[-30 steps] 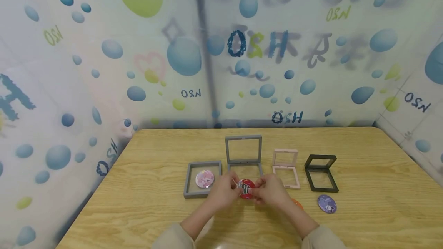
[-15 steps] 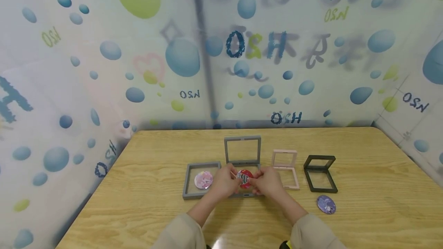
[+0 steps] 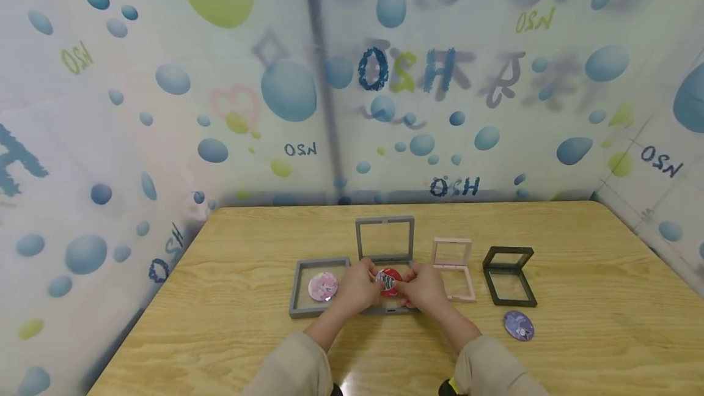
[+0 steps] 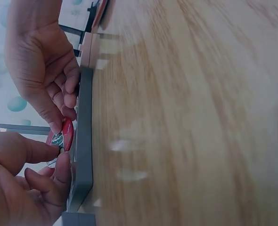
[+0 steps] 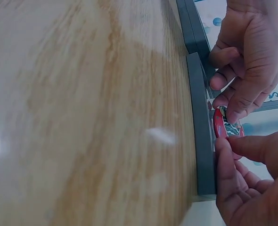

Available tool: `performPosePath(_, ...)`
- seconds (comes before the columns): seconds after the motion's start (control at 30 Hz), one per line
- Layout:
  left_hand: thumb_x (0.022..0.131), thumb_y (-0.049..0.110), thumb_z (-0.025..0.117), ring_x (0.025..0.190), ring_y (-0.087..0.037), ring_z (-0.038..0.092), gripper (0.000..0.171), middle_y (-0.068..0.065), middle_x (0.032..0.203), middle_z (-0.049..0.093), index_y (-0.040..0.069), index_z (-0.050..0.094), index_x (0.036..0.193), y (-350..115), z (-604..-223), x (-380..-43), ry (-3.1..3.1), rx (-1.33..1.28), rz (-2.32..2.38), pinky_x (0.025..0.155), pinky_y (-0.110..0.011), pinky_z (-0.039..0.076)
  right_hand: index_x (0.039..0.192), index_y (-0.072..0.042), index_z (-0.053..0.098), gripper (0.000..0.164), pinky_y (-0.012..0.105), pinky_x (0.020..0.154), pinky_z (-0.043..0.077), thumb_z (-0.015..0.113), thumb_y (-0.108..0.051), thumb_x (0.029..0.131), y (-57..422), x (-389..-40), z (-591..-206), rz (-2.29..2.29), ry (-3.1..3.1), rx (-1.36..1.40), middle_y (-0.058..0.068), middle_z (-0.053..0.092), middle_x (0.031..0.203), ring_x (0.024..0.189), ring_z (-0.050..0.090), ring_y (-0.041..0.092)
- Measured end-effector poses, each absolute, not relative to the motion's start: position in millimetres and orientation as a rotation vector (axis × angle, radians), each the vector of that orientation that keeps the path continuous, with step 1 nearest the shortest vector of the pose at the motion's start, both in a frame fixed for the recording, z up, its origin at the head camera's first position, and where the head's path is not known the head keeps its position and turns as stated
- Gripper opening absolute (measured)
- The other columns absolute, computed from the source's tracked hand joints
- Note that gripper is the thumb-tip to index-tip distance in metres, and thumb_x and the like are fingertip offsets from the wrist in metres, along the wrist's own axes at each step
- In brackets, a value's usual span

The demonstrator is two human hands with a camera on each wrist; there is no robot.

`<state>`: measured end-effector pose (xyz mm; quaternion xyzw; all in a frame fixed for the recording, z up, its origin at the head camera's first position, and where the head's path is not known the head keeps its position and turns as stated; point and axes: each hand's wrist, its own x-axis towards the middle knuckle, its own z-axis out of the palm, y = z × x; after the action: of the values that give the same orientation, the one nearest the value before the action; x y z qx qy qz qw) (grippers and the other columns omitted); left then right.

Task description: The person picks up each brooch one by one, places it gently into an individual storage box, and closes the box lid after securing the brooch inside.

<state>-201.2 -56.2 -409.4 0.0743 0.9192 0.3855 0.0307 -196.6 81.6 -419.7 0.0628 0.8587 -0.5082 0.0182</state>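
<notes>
A red round button badge (image 3: 388, 282) with a dark and white print is pinched between my left hand (image 3: 359, 286) and my right hand (image 3: 426, 288), one at each side. Both hands are over the lower half of an open grey display frame (image 3: 392, 310), whose lid stands upright behind them. In the left wrist view the badge (image 4: 67, 134) tilts just above the frame's rim (image 4: 84, 141), with thumbs on its printed face. The right wrist view has fingertips around the badge (image 5: 219, 123) too; whether it touches the clear film is hidden.
Left of the hands lies a grey frame (image 3: 294, 289) with a pink badge (image 3: 323, 286) in it. To the right are an open pink frame (image 3: 471, 286) and an open black frame (image 3: 532, 296). A purple badge (image 3: 519, 326) lies on the wooden table (image 3: 594, 322) in front.
Both hands have carried the red badge forward, from the frame's front to over its lower half. An orange badge seen earlier by the right forearm is now out of sight.
</notes>
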Motion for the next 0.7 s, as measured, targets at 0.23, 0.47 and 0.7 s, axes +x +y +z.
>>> performPosePath(0.23,0.071,0.01,0.066,0.053,-0.013,0.046,0.018,-0.008,0.068,0.058,0.004,0.052,0.079,-55.1,-411.1,-202.9,2.898,0.258,1.089,0.044,-0.023,0.038,0.066,0.001,0.058,0.012,0.02,0.036,0.047,0.069,-0.004,0.069,81.3,-196.4,-419.1,-1.555,2.693,0.196,0.008,0.06,0.047,0.037,0.053,0.01)
performPosePath(0.47,0.071,0.011,0.066,0.05,-0.013,0.043,0.017,-0.003,0.061,0.05,0.003,0.052,0.079,-54.1,-411.2,-203.6,2.922,0.254,1.035,0.042,-0.023,0.033,0.065,0.0,0.059,0.012,0.018,0.034,0.045,0.069,-0.005,0.07,80.6,-196.9,-421.4,-1.506,2.736,0.172,0.008,0.059,0.045,0.035,0.051,0.009)
performPosePath(0.7,0.068,0.012,0.065,0.05,-0.012,0.04,0.02,-0.001,0.057,0.045,0.0,0.056,0.08,-54.7,-412.6,-204.9,2.929,0.305,1.035,0.042,-0.023,0.03,0.063,0.0,0.058,0.013,0.018,0.033,0.044,0.069,-0.004,0.069,80.1,-196.7,-424.3,-1.504,2.763,0.155,0.008,0.059,0.044,0.033,0.05,0.008)
